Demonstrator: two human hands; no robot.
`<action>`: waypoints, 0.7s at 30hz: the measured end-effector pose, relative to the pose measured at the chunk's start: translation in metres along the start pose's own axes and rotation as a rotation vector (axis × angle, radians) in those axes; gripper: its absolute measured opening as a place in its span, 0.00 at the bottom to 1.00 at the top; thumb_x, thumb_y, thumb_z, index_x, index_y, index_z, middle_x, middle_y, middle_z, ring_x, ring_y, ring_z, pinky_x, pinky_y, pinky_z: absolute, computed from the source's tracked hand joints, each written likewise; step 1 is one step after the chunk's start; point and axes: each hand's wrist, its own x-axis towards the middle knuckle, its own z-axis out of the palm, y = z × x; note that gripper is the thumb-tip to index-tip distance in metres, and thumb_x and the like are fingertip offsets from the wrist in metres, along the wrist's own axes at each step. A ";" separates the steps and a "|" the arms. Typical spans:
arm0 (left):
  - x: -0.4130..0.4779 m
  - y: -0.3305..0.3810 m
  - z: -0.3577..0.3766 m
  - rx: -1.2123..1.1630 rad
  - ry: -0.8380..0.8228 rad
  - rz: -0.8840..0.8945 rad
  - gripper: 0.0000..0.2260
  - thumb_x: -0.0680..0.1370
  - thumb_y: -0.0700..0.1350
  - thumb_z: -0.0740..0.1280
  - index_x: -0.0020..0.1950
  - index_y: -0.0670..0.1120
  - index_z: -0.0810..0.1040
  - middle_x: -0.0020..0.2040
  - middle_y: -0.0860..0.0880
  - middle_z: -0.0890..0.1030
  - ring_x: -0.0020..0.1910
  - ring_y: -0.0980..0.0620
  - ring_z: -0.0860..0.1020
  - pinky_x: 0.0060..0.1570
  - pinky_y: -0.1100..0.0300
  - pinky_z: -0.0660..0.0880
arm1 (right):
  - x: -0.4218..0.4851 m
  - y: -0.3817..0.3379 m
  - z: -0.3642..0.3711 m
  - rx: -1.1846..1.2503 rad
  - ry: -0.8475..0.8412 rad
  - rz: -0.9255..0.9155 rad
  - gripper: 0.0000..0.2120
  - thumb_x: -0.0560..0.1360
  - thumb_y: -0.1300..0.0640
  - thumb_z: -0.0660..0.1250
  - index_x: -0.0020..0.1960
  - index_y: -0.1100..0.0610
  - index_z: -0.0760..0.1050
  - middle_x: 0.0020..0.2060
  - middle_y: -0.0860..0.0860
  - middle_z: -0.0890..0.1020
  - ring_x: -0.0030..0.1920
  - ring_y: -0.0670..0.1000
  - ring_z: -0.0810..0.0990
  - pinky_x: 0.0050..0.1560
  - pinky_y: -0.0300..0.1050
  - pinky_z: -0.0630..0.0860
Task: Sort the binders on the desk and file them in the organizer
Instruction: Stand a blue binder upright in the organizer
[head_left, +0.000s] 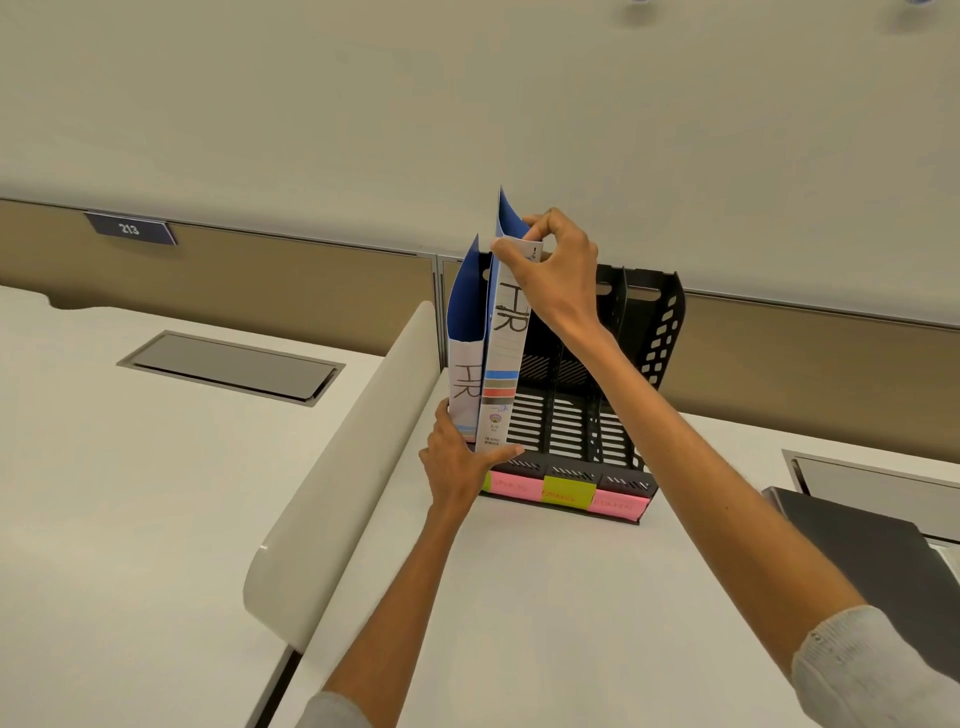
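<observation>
Pinching the top of the taller HR binder (501, 364) at frame centre, your right hand (558, 265) holds it upright at the leftmost slot of the black organizer (644, 338). Your left hand (457, 462) grips the bottoms of that binder and the shorter HR binder (464, 379) just left of it, pressing them together. Pink and yellow sticky labels (566, 493) line the organizer's front. A dark grey folder (857, 551) lies on the tabletop (519, 597) at lower right.
</observation>
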 end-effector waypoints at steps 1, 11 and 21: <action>0.001 0.001 0.000 0.007 0.013 -0.007 0.52 0.59 0.68 0.77 0.74 0.47 0.59 0.69 0.48 0.73 0.65 0.45 0.75 0.63 0.39 0.72 | -0.001 0.000 0.000 0.010 -0.007 -0.005 0.13 0.72 0.55 0.74 0.43 0.60 0.72 0.51 0.57 0.82 0.40 0.42 0.82 0.36 0.39 0.80; 0.001 0.000 0.006 0.092 0.103 -0.033 0.47 0.64 0.64 0.75 0.75 0.45 0.60 0.68 0.46 0.74 0.64 0.44 0.74 0.64 0.45 0.68 | 0.003 -0.001 -0.005 0.015 -0.111 -0.032 0.15 0.77 0.49 0.68 0.42 0.59 0.69 0.54 0.61 0.79 0.51 0.54 0.80 0.43 0.42 0.80; 0.002 -0.001 0.005 0.141 0.092 -0.023 0.42 0.70 0.59 0.74 0.75 0.43 0.59 0.69 0.45 0.73 0.61 0.44 0.76 0.60 0.51 0.69 | 0.008 0.001 -0.004 -0.100 -0.221 -0.029 0.15 0.80 0.45 0.62 0.60 0.54 0.74 0.61 0.53 0.78 0.56 0.47 0.74 0.46 0.33 0.71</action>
